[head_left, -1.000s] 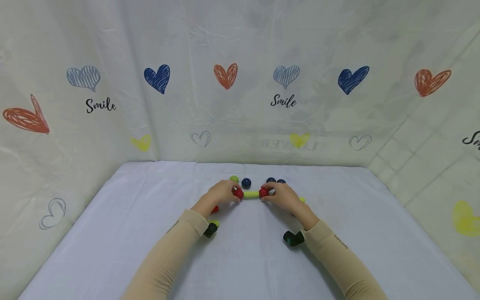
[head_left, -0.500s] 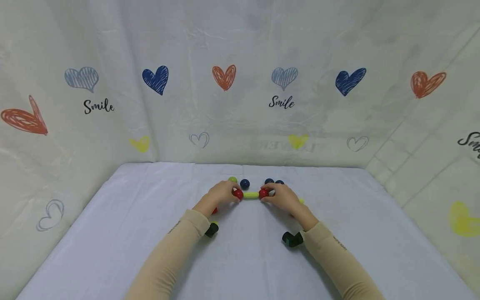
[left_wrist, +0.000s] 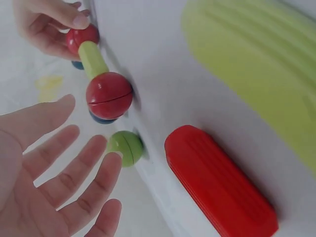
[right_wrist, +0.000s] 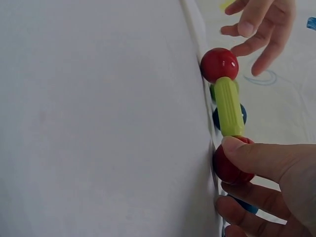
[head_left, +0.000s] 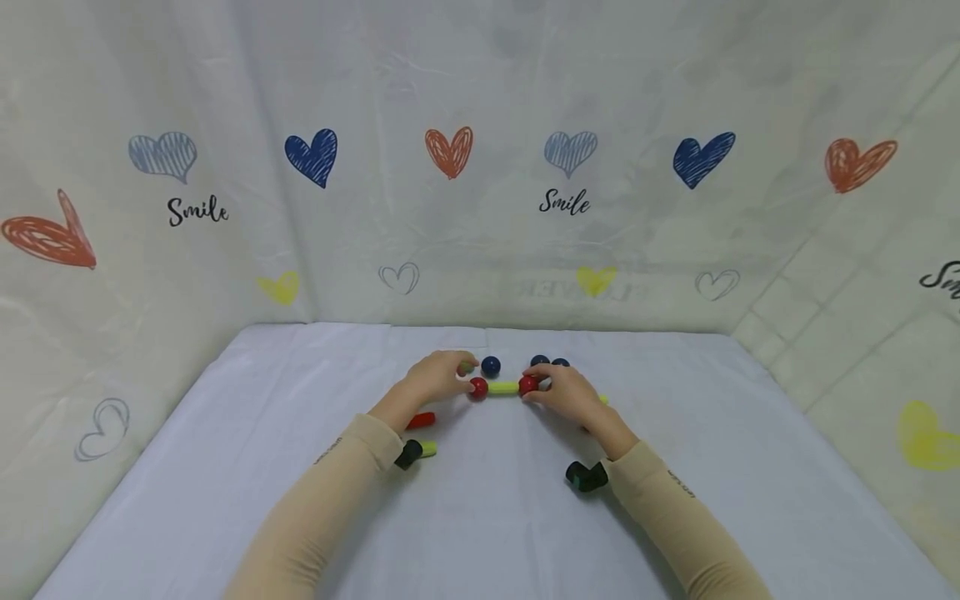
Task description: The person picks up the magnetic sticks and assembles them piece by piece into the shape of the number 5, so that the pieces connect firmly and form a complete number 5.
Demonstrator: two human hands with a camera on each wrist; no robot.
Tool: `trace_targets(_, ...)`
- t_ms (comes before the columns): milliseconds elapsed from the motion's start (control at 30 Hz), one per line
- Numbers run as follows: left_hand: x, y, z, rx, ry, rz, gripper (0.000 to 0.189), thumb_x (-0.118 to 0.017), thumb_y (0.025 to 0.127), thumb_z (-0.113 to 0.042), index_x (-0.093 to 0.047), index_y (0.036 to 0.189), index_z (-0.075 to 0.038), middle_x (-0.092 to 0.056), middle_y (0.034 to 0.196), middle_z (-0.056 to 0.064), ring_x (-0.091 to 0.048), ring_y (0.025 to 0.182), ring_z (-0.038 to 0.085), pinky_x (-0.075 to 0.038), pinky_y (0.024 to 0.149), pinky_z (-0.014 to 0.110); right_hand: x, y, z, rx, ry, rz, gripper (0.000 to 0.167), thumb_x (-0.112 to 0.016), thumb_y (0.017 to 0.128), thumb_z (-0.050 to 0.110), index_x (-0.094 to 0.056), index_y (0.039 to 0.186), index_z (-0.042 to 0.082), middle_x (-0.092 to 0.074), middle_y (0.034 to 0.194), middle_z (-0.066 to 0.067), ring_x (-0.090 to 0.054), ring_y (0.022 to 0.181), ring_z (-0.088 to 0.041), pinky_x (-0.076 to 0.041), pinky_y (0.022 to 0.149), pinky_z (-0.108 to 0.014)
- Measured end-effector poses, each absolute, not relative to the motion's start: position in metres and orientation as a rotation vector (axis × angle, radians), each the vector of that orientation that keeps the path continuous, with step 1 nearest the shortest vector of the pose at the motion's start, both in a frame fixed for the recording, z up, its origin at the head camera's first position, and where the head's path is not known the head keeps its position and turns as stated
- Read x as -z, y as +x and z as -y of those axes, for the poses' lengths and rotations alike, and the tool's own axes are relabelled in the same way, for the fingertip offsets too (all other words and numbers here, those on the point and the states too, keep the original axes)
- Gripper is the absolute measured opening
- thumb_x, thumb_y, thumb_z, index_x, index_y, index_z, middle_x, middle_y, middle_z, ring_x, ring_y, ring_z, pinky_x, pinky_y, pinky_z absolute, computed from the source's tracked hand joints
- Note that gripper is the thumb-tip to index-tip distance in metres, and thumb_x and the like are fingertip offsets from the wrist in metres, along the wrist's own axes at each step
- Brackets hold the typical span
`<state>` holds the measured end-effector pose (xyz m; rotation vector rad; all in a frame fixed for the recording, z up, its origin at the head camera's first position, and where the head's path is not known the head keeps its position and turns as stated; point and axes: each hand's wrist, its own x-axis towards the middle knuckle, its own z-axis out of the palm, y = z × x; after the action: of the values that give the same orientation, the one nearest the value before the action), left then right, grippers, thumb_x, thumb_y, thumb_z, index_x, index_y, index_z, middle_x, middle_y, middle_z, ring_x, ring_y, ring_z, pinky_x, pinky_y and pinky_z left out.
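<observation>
A yellow-green ribbed rod (right_wrist: 228,106) joins two red balls, one at each end, on the white cloth. My right hand (head_left: 567,392) pinches the right red ball (right_wrist: 230,165) between thumb and fingers. My left hand (left_wrist: 69,168) has its fingers spread and holds nothing. It is beside the left red ball (left_wrist: 109,96), apart from it in the left wrist view. Behind that ball is a green ball (left_wrist: 127,147), partly covered by the left hand in the head view.
A dark blue ball (head_left: 491,367) sits behind the rod, with two more farther right. Near the left forearm lie a red rod (left_wrist: 217,182) and a yellow-green rod (left_wrist: 261,59). Dark wrist devices (head_left: 586,477) show by both sleeves.
My left hand has let go of the left red ball, spread its fingers and drawn a little left. The red rod shows more now. My right hand keeps its hold.
</observation>
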<state>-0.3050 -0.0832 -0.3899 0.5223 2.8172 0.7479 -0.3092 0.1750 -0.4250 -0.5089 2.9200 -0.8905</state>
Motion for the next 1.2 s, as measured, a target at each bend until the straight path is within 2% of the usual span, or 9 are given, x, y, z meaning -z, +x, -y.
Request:
trace_targets(167, 0.387, -0.299, 0.091, -0.749, 0.556, -2.835, 0.042, -0.073, 0.097, -0.018, -0.064, 0.137, -0.012, -0.068, 0.120, 0.010, -0.063, 0.107, 0.026, -0.052, 0.090, 0.043, 0.427, -0.311, -0.177, 0.884, -0.511, -2.920, 0.043, -0.081, 0.090, 0.023, -0.070, 0.130, 0.010, -0.071, 0.113, -0.008, -0.064, 0.088, -0.020, -0.053, 0.079, -0.041)
trace_targets(367, 0.384, -0.289, 0.105, -0.743, 0.541, -2.869, 0.038, -0.073, 0.097, -0.019, -0.067, 0.133, -0.012, -0.069, 0.117, 0.007, -0.063, 0.108, 0.027, -0.052, 0.092, 0.046, 0.428, -0.310, -0.178, 0.896, -0.511, -2.917, 0.042, -0.081, 0.090, 0.023, -0.070, 0.129, 0.010, -0.071, 0.112, -0.008, -0.064, 0.087, -0.019, -0.053, 0.078, -0.040)
trace_targets(533, 0.384, -0.283, 0.117, -0.735, 0.528, -2.890, 0.041, -0.074, 0.096, -0.018, -0.065, 0.135, -0.013, -0.069, 0.117, 0.008, -0.063, 0.107, 0.028, -0.053, 0.090, 0.046, 0.427, -0.310, -0.178, 0.909, -0.515, -2.920, 0.042, -0.081, 0.091, 0.023, -0.070, 0.129, 0.010, -0.071, 0.113, -0.009, -0.065, 0.088, -0.020, -0.053, 0.079, -0.042)
trace_targets(933, 0.395, -0.263, 0.148, -0.765, 0.526, -2.868, 0.040, -0.073, 0.095, -0.015, -0.065, 0.134, -0.013, -0.069, 0.112, 0.006, -0.062, 0.090, 0.020, -0.055, 0.077, 0.036, 0.430, -0.311, -0.174, 0.910, -0.512, -2.915, 0.042, -0.081, 0.091, 0.024, -0.070, 0.129, 0.011, -0.071, 0.113, -0.008, -0.064, 0.089, -0.020, -0.053, 0.079, -0.041)
trace_targets(1200, 0.390, -0.249, 0.153, -0.782, 0.536, -2.868, 0.032, -0.074, 0.095, -0.016, -0.069, 0.127, -0.014, -0.069, 0.106, 0.000, -0.061, 0.088, 0.018, -0.053, 0.073, 0.034, 0.430, -0.311, -0.175, 0.919, -0.499, -2.914, 0.042, -0.080, 0.091, 0.023, -0.069, 0.130, 0.010, -0.071, 0.113, -0.009, -0.065, 0.091, -0.021, -0.053, 0.081, -0.043)
